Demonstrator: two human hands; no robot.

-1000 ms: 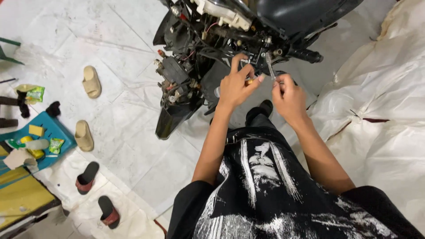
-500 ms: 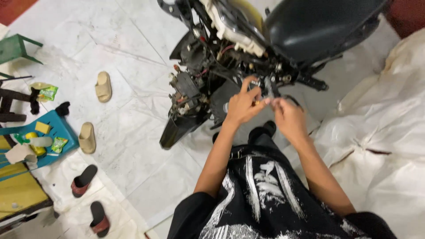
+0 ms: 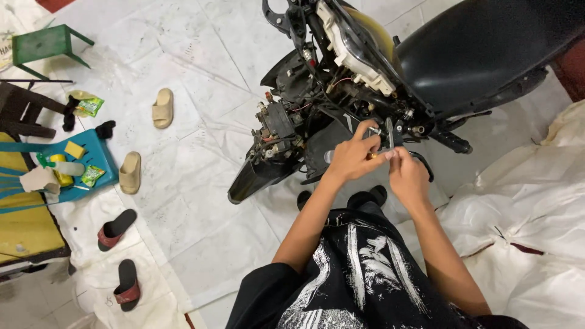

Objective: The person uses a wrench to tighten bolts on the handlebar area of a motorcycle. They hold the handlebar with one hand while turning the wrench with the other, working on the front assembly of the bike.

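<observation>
Both hands meet at stripped black scooter point(image 3: 426, 67): left hand point(image 3: 352, 157) pinches small brass-tipped part point(image 3: 373, 156), right hand point(image 3: 407, 173) fingers pinched at it too. Tan sandals point(image 3: 162, 108) w/ black-red ones on floor.

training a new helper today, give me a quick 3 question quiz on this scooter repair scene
1. True or false: both the left hand and the right hand are up at the stripped scooter, close together.
2. Multiple choice: what lies on the floor left of the scooter? A) a helmet B) a pair of tan sandals C) a spare tyre
3. Fill in: the scooter's seat is coloured ____.

Key
1. True. The fingertips meet around a small metal part beside the exposed frame; what the part is cannot be told.
2. B. One tan sandal lies nearer the green stool, the other beside the blue tray.
3. Black.
</observation>
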